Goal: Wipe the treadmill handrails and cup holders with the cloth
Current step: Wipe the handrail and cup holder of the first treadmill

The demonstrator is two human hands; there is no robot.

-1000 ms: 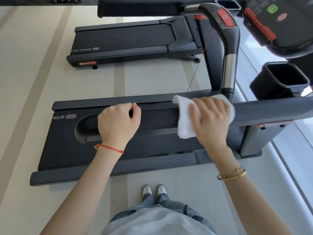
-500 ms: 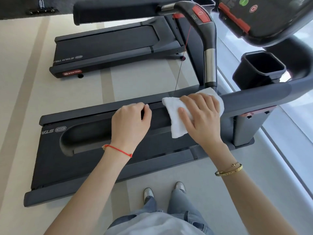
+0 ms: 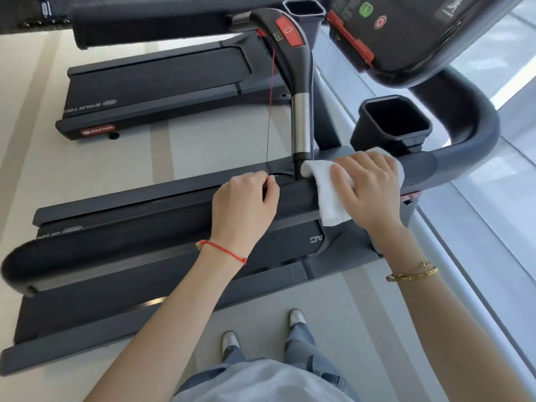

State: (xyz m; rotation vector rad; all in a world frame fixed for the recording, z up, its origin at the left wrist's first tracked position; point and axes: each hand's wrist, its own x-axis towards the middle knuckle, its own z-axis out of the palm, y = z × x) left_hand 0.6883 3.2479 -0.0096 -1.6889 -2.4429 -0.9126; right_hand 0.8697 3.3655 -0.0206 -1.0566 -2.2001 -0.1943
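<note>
Pressing the white cloth (image 3: pixel 330 192) flat over the near handrail (image 3: pixel 162 224), the right hand (image 3: pixel 367 188) hides its top; the left hand's (image 3: pixel 242 207) grip curls round the rail beside it, fingertips unseen.

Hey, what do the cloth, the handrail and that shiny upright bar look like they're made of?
Cloth: white terry-like fabric, soft and draping over the rail. Handrail: matte dark padding, likely foam or rubber. Upright bar: polished metal, judging by its mirror-like sheen.
</note>
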